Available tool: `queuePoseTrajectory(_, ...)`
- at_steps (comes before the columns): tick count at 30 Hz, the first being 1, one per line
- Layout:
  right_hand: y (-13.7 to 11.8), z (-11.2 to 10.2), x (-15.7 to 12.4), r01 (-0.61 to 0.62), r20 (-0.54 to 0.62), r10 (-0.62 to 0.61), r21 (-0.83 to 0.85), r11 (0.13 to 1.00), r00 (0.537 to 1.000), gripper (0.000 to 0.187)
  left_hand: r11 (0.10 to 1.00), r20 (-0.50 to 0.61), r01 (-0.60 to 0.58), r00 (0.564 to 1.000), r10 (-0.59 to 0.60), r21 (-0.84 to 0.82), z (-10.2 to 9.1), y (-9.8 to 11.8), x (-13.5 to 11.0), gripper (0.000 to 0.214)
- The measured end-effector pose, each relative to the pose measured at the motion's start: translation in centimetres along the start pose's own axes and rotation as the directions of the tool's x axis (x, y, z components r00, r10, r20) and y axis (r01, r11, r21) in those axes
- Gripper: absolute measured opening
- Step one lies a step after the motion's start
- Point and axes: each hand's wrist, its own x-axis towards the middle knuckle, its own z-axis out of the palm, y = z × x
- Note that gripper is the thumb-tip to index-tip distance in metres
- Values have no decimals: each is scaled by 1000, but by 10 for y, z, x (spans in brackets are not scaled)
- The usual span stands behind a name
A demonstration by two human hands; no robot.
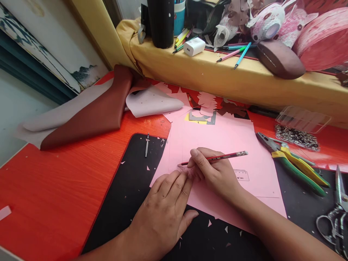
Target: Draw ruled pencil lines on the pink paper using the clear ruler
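Observation:
A red-and-black pencil (227, 156) with an eraser end is pinched in my right hand (214, 172); its tip touches a pink sheet (214, 137). My left hand (168, 203) lies flat across the sheet's near left edge, fingers stretched out and thumb apart. Its fingertips press on a clear ruler (241, 175), which runs under both hands and shows at its right end. Thin drawn lines are visible on the sheet. Beneath it lies a black mat (122, 195).
Pliers (299, 166) and scissors (334, 217) lie at the right, near an open clear box of metal rings (296, 136). Left of the sheet is a small metal pen-like tool (147, 145). Folded brown material (92, 116) lies behind on the red table (54, 192). A cloth-covered ledge (206, 72) holds markers.

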Motion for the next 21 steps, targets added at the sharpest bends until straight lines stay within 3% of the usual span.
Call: queuePoseTrajectory(21, 2, -1, -1, -18, -12, 18, 11, 1000, 1000, 61, 1000, 9, 8, 1000, -8, -6, 0, 0, 0, 62)
